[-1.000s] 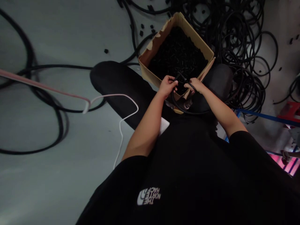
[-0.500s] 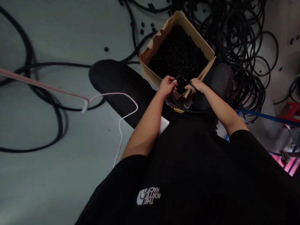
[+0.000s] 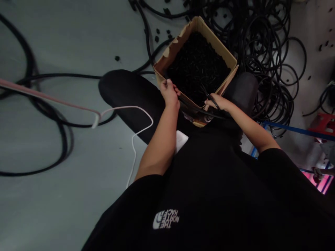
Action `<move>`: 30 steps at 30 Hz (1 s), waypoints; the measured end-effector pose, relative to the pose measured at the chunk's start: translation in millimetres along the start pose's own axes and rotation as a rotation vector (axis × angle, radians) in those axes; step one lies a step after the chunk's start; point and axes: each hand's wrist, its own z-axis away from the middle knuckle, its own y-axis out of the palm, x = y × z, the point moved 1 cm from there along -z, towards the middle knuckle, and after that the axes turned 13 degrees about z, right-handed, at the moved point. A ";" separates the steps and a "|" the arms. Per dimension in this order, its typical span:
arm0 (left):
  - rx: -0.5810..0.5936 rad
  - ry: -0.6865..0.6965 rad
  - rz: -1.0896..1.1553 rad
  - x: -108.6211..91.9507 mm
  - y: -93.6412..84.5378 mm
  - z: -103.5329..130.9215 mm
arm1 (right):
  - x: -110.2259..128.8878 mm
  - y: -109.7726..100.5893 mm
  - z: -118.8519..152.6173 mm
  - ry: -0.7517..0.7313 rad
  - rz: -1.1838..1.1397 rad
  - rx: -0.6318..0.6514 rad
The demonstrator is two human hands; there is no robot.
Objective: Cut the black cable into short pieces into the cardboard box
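My left hand (image 3: 170, 92) is closed on a black hose (image 3: 192, 105) at the near left edge of a cardboard box (image 3: 230, 78). The hose runs from this hand to the right, along the box's near side, below my other hand. My right hand (image 3: 216, 102), closed at the near right rim, grips a dark pliers-like tool (image 3: 205, 90). Its slim jaws point into the box, apart from the hose. Many short black pieces (image 3: 197, 61) fill much of the box, which stands between my knees. The tool's exact kind is too dark to make out.
Tangled black hose coils (image 3: 264, 48) lie on the floor at the right. More hose loops (image 3: 61, 136) lie left, with a white cable (image 3: 134, 134) nearer me. Small black bits (image 3: 117, 58) are scattered about. A blue-edged frame (image 3: 300, 129) and red object (image 3: 324, 123) are at right.
My left hand has moved left, away from my right hand, drawing the hose straighter along the box's near side. My right hand stays almost in place with the tool.
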 end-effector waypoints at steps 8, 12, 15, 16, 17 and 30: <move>-0.094 0.080 0.032 -15.4 -6.0 8.5 | 15.4 48.6 80.0 -0.249 -0.106 0.248; -0.042 0.040 0.038 -14.0 1.7 12.0 | 11.2 26.8 56.9 -0.280 -0.009 0.143; 0.163 -0.054 0.000 -10.8 11.1 17.4 | 5.6 -3.2 28.2 -0.174 0.025 0.005; 0.231 -0.078 -0.022 -9.4 14.2 20.0 | 3.6 -13.0 18.9 -0.142 0.051 -0.041; 0.283 -0.093 -0.047 -7.8 16.9 22.6 | 1.4 -21.6 10.2 -0.108 0.089 -0.091; 0.491 -0.107 -0.227 16.3 16.8 27.1 | -34.4 -3.3 -59.4 -0.192 0.167 -0.009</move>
